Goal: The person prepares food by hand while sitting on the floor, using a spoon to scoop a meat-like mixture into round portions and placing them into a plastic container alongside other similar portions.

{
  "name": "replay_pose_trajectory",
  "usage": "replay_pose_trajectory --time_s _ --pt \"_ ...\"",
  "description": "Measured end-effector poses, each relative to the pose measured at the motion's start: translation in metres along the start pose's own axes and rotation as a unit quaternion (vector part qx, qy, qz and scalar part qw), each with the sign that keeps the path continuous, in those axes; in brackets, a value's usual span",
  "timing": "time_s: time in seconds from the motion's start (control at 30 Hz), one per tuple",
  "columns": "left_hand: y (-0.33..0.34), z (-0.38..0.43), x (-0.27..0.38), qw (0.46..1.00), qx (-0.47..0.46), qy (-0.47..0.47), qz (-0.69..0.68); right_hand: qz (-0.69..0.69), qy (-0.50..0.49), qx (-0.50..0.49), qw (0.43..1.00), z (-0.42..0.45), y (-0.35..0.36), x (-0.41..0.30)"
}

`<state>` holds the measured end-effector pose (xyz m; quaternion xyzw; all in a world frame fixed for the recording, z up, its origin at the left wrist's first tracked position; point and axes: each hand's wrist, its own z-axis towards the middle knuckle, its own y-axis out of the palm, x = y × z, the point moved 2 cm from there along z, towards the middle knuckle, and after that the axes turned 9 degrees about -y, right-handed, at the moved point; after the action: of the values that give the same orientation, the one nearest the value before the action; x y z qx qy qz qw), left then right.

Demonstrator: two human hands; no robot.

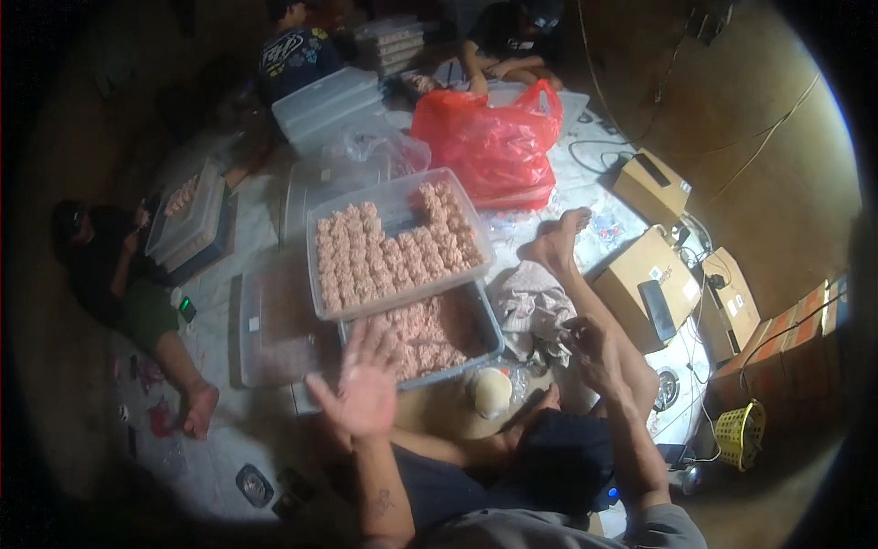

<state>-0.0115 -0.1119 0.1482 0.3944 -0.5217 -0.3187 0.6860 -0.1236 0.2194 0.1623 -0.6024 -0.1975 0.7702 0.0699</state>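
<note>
My left hand [363,391] is raised palm up with its fingers spread, holding nothing. It hovers over the near left corner of the lower plastic tub [449,370], which contains a loose pinkish crumbly mass [429,350]. Across that tub's far part rests a clear plastic tub [401,300] with rows of pinkish lumps [370,254] and a bare gap at its far side. My right hand [595,350] is held above my bent leg with fingers curled; something dark shows at its fingertips, too unclear to name. Beside it lies a crumpled pale cloth [528,302].
A red plastic bag [490,144] stands beyond the tubs, near stacked clear containers [329,103]. Cardboard boxes [648,288], cables and a yellow basket [739,436] line the right. A pale round object [490,391] sits before me. Other people sit left and at the back.
</note>
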Motion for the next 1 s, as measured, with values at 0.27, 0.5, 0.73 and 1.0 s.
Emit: replay_pose_trajectory --time_s 0.27,0.5,0.73,1.0 --pt "0.062 0.030 -0.078 0.982 -0.057 -0.171 -0.047 0.140 -0.134 -0.038 0.980 -0.028 0.046 -0.041" --pt "0.069 0.026 -0.097 0.976 -0.049 -0.212 -0.002 0.209 -0.108 -0.082 0.968 -0.033 0.068 -0.048" --pt "0.051 0.010 -0.095 0.972 -0.042 -0.202 0.111 0.143 -0.143 -0.159 0.966 -0.045 0.090 -0.063" --pt "0.028 -0.011 -0.052 0.986 -0.016 -0.140 0.090 0.316 -0.012 -0.107 0.943 -0.055 0.103 -0.061"
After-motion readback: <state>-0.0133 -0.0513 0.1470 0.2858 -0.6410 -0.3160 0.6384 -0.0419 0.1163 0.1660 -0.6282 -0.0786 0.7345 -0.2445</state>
